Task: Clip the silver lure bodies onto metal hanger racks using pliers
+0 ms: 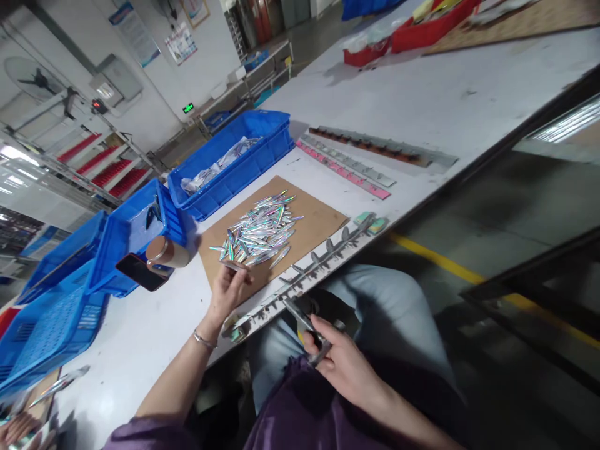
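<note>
My left hand [228, 289] rests on the brown cardboard sheet [319, 220] and pinches one shiny holographic lure blank [235, 267] at the near edge of a pile of such blanks [259, 230]. My right hand [338, 360] is over my lap, below the table edge, closed on a pair of pliers [304, 325] that point up and left. A long rack strip with fish-shaped pieces [313, 264] runs along the table's front edge between my two hands.
Blue crates stand at the left, one with wrapped parts [234, 159], another [129, 240] with a phone [140, 272] and a tape roll [165, 252] at its edge. More strips [356, 164] lie further back. Red trays [407, 31] sit far off. Another person's hand [16, 430] shows at bottom left.
</note>
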Demonstrator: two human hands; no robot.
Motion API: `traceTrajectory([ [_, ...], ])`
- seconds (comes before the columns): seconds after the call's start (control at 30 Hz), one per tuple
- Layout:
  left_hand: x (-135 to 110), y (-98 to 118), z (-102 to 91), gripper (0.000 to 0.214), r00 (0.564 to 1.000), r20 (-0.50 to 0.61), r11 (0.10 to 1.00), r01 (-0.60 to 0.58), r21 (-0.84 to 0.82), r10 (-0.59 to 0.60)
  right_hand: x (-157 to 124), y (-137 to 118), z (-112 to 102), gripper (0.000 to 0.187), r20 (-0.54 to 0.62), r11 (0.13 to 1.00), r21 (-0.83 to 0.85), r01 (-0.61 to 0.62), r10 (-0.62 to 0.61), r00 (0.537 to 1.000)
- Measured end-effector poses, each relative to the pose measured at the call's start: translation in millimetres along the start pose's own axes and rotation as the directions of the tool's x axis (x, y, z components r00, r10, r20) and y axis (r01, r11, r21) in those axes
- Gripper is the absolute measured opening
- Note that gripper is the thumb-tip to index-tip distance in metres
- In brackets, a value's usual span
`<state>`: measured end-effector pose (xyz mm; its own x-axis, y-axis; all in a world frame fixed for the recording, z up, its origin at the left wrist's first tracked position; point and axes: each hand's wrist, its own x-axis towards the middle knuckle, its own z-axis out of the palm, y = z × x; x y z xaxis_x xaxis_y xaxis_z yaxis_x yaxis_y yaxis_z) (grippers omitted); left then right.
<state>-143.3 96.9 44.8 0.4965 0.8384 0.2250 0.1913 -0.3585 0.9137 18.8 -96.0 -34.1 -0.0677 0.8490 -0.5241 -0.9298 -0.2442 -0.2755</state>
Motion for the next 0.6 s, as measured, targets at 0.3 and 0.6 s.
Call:
traceTrajectory([
  [0.3, -26.7, 8.5, 29.5, 0.031, 0.982, 0.178, 0.979, -0.099, 0.179, 0.066, 8.6, 11.9, 6.6, 0.036, 0.075, 0.960, -0.259, 0.108, -0.092, 0.993],
  [0.6, -22.8, 8.4, 32.9, 0.025, 0.937, 0.294, 0.930, -0.268, 0.253, 0.190, 14.1, 12.1, -4.2, 0.032, 0.355, 0.077, -0.870, 0.486, -0.586, 0.728],
])
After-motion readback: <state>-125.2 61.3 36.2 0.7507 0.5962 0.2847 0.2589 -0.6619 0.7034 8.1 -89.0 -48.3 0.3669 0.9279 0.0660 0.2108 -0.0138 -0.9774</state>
